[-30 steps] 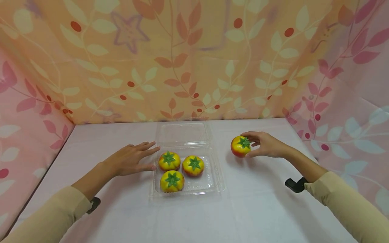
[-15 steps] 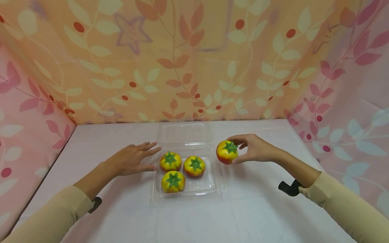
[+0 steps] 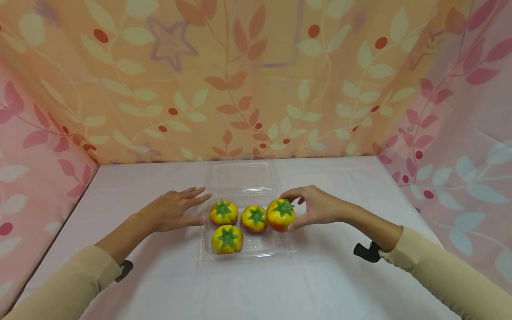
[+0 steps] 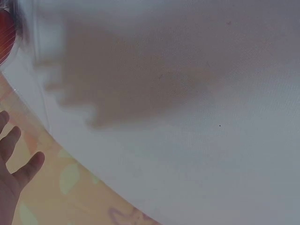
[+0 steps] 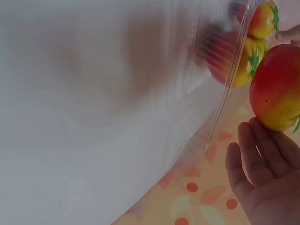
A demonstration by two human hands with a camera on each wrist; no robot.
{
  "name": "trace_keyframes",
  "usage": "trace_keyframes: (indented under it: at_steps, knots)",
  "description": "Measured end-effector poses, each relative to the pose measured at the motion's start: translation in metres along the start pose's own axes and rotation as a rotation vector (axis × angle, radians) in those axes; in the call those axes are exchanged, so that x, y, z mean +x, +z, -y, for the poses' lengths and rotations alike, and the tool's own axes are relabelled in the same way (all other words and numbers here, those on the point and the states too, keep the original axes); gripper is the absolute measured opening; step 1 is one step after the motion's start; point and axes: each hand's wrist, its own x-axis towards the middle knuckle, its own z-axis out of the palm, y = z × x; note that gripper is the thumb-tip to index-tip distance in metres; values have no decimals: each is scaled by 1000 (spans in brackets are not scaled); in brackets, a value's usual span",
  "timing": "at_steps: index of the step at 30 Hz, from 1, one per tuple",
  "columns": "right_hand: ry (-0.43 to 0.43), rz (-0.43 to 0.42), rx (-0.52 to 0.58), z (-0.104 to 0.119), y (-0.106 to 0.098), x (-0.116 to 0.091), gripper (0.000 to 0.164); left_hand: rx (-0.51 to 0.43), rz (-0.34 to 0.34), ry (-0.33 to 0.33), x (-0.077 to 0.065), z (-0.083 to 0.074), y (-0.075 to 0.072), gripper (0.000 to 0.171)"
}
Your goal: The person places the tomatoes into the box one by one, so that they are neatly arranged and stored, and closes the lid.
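In the head view, my right hand (image 3: pixel 318 205) pinches a yellow-and-red, tomato-like fruit (image 3: pixel 280 216) between thumb and fingers. It is held over the right side of a clear plastic clamshell box (image 3: pixel 274 247) whose lid (image 3: pixel 242 175) lies back. Three similar fruits with green star-shaped tops sit inside: a back-left fruit (image 3: pixel 223 214), a front-left fruit (image 3: pixel 226 242) and a middle fruit (image 3: pixel 253 221). At the box's left edge, my left hand (image 3: pixel 170 211) has its fingers spread, holding nothing. The right wrist view shows the held fruit (image 5: pixel 277 89) above my fingers (image 5: pixel 255 164).
A white cloth covers the table (image 3: pixel 256 289). Behind it hangs an orange leaf-patterned curtain (image 3: pixel 256 89), with pink leaf-patterned cloth at both sides. A dark wrist device (image 3: pixel 367 252) is worn at the right sleeve, and another device (image 3: pixel 125 270) at the left one.
My right hand has carried its fruit leftward, from beside the box to over the box's right side. My left hand has stayed at the left edge.
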Motion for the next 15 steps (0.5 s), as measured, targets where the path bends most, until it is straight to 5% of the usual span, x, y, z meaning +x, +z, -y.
trace_keyframes:
  at_steps: [15]
  knots:
    - [-8, 121, -21, 14, 20, 14, 68, -3, 0, 5, 0, 0, 1, 81]
